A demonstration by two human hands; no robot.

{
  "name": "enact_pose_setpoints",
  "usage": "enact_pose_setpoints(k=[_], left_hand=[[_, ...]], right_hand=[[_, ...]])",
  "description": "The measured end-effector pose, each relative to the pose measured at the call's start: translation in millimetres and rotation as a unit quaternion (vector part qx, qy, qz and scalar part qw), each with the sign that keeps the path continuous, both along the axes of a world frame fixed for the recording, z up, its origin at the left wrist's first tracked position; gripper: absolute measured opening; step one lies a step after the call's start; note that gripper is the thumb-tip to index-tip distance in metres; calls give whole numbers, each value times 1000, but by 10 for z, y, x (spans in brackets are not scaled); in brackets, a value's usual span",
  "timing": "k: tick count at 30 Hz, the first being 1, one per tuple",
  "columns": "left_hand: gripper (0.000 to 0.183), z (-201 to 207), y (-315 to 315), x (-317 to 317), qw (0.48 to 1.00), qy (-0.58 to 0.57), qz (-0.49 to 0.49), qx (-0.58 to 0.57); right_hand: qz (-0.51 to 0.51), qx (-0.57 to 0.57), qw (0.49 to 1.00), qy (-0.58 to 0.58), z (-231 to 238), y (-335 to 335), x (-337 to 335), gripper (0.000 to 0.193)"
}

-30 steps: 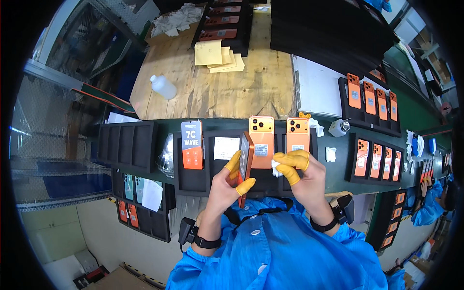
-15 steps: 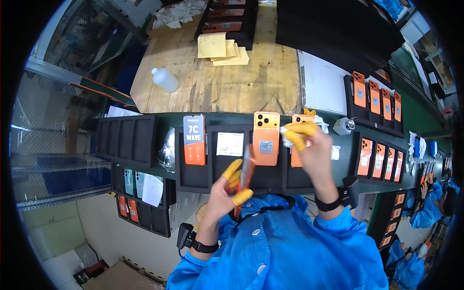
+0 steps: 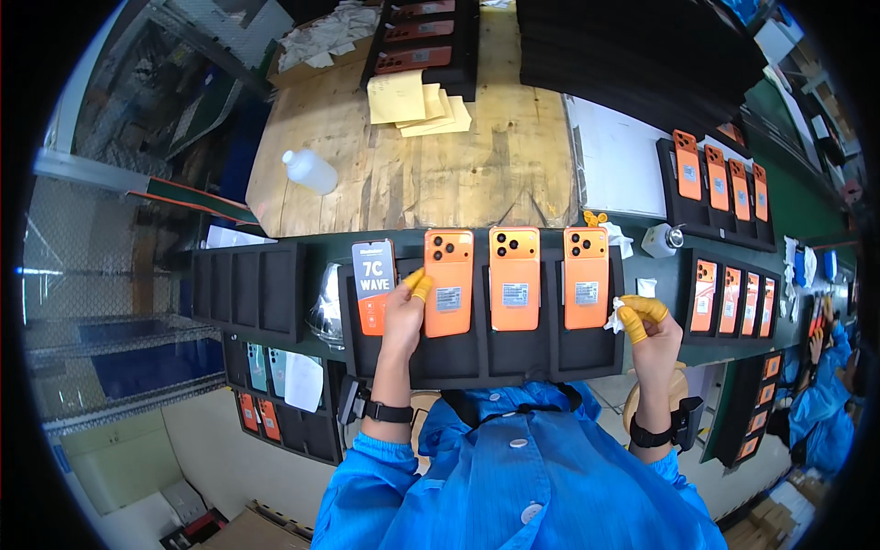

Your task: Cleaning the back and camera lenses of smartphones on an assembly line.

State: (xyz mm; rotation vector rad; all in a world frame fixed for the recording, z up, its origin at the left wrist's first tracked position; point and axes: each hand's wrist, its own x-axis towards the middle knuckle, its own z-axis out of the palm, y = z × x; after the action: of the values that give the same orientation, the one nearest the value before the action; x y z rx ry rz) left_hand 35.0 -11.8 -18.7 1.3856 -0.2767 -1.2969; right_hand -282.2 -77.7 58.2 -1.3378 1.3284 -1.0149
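Note:
My left hand, with yellow finger cots, grips the left edge of an orange phone lying camera side up over a slot of the black tray. To its right, a second orange phone and a third orange phone rest in their slots, each with a pale label. Left of my hand, a phone with a grey and orange printed front sits in the end slot. Beyond the tray's right side, my right hand pinches a crumpled white wipe.
An empty black tray sits at left beside a clear plastic bag. A white bottle and yellow paper notes are on the wooden board. A pump bottle and a tray of orange phones are at right.
The phone in my left hand has gone from edge-on to lying flat over the second slot, covering a white paper. My right hand moved right and down, off the third phone, with the wipe.

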Motion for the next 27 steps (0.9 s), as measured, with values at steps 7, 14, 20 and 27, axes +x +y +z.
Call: enact_pose_setpoints(k=[7, 14, 20, 27], left_hand=[[31, 142, 34, -91, 812, -580, -8, 54], [51, 190, 283, 349, 753, -646, 18, 122], [70, 111, 380, 359, 733, -660, -55, 157], [78, 139, 336, 411, 749, -631, -100, 173]], right_hand=[[2, -6, 1000, -13, -70, 14, 116, 14], [31, 3, 999, -21, -77, 41, 247, 15], [74, 0, 997, -13, -15, 28, 435, 14], [95, 12, 993, -67, -6, 20, 473, 18]])
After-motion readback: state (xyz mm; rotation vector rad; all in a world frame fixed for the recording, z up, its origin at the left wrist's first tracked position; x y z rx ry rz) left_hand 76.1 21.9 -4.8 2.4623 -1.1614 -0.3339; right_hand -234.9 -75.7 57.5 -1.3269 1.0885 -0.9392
